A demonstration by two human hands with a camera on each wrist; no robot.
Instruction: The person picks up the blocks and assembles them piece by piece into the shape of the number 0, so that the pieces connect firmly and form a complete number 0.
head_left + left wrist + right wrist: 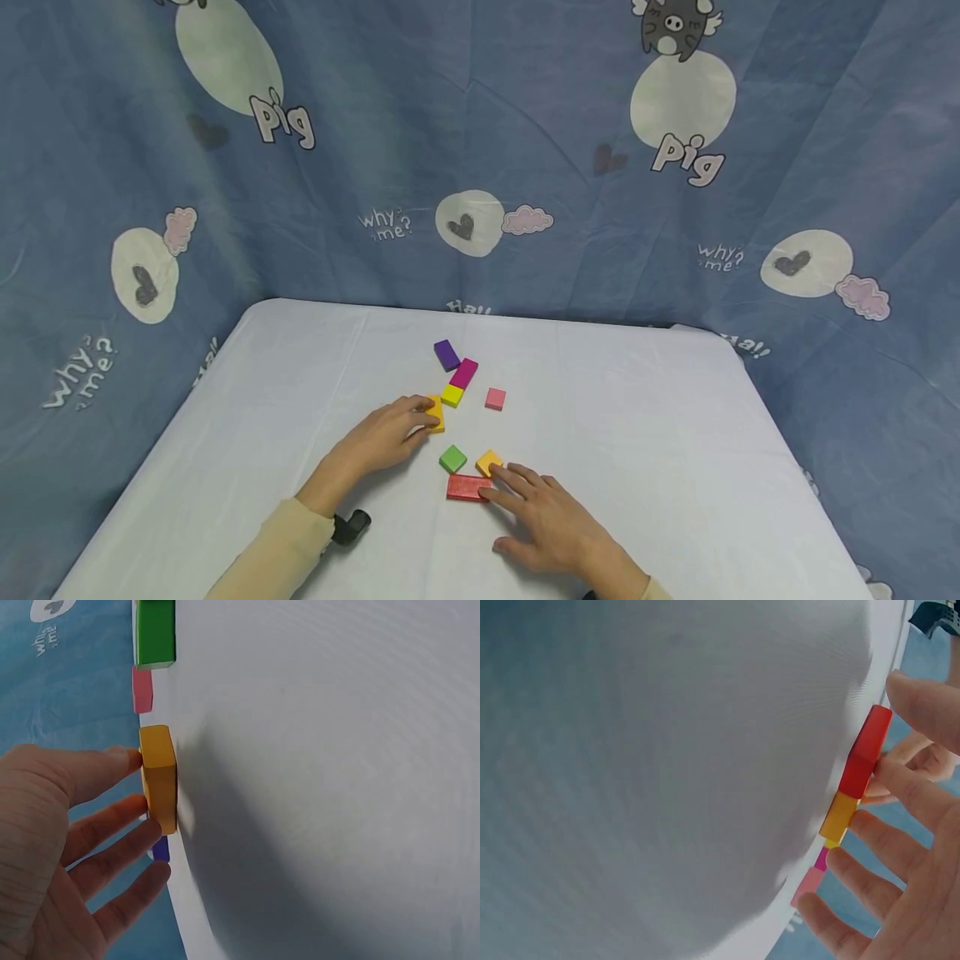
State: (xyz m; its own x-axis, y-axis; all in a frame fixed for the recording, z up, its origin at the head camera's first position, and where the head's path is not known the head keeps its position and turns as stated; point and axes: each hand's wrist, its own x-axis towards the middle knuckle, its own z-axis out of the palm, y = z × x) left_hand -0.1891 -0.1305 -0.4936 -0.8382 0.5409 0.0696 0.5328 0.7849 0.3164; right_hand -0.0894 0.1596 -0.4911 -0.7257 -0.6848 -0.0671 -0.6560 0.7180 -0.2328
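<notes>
In the head view my left hand (393,432) reaches over an orange-yellow rectangular block (437,415) lying on the white table. Its thumb and fingertips touch the block's upper face in the left wrist view, the fingers nearly straight. My right hand (551,521) is spread, thumb held apart. One fingertip touches the right end of a red rectangular block (467,488); another is at a small orange block (489,462), which sits close to the red one's back edge. A green square block (452,459) lies between the two hands.
Farther back, a yellow block (452,396) meets a magenta block (464,373), with a purple block (446,356) beyond them. A small pink block (495,399) lies apart to their right. A blue printed curtain (525,275) stands behind the white-covered table (660,417).
</notes>
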